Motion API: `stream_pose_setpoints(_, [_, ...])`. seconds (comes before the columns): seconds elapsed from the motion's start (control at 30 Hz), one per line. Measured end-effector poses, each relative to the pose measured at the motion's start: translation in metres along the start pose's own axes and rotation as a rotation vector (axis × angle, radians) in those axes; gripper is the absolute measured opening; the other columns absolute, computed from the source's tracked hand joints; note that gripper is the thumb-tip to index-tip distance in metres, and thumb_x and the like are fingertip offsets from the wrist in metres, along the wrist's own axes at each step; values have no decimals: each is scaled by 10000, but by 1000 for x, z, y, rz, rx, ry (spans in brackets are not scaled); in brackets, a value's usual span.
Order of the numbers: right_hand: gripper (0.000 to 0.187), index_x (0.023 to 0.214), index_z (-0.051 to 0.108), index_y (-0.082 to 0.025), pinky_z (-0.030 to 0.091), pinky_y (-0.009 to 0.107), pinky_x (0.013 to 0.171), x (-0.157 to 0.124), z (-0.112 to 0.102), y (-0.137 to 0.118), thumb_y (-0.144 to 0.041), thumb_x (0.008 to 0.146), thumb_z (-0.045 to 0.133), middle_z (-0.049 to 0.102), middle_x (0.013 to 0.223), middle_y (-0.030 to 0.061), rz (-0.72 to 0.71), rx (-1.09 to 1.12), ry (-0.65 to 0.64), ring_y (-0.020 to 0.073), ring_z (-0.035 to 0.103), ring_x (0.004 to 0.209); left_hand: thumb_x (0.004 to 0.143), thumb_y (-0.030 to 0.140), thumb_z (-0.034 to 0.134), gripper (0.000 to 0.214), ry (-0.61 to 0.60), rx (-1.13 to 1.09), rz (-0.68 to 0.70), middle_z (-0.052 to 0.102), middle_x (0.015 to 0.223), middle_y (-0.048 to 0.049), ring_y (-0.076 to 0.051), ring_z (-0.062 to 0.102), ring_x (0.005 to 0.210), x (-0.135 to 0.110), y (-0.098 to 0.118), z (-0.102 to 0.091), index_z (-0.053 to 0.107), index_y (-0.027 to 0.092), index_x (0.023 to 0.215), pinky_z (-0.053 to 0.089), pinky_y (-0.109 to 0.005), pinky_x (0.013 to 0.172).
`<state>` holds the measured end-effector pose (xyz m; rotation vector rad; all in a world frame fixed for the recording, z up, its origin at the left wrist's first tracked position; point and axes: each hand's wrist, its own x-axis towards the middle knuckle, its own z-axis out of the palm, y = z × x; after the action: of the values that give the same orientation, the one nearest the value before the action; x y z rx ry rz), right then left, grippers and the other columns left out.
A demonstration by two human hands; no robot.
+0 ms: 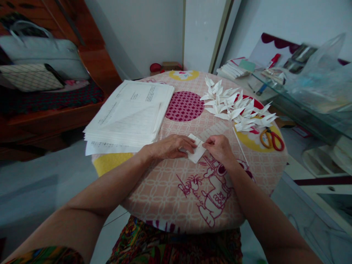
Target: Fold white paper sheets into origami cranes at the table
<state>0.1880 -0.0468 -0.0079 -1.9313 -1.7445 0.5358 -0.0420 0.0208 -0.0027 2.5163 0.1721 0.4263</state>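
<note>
A small piece of folded white paper [196, 155] lies on the round cloth-covered table, between my two hands. My left hand [173, 146] holds its left side, fingers bent over the top. On the other side, my right hand [220, 147] pinches the paper's right edge between thumb and fingers. Just behind them is a loose strip of printed paper [216, 129]. A thin white stick or strip [239, 145] lies beside my right hand. Farther back on the right sits a heap of folded white paper shapes [233, 104] with pointed ends, resembling cranes.
A thick stack of printed sheets [129, 110] covers the table's left side. Scissors [272, 141] with orange and red handles lie near the right edge. A glass shelf [308, 113] with a plastic bag stands at right; a wooden bench [93, 106] with bags is at left.
</note>
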Motion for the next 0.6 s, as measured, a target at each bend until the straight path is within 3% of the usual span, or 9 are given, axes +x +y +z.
stream_pose_setpoints(0.2, [115, 721, 762, -166, 386, 271, 585, -3, -1, -5, -252, 776, 707, 724, 680, 39, -5, -23, 26, 147, 586, 588, 873, 165, 696, 277, 19, -34, -24, 715, 1247, -128, -222, 627, 1248, -3, -4, -2, 737, 220, 1142, 481, -439, 1093])
stream_pose_setpoints(0.6, [116, 700, 745, -182, 357, 260, 551, -4, -2, -7, -263, 770, 702, 691, 629, 17, 30, -13, 4, 144, 570, 578, 894, 132, 647, 316, -27, -13, -65, 682, 1312, -120, -203, 637, 1238, -6, -7, -5, 727, 233, 1182, 522, -369, 1035])
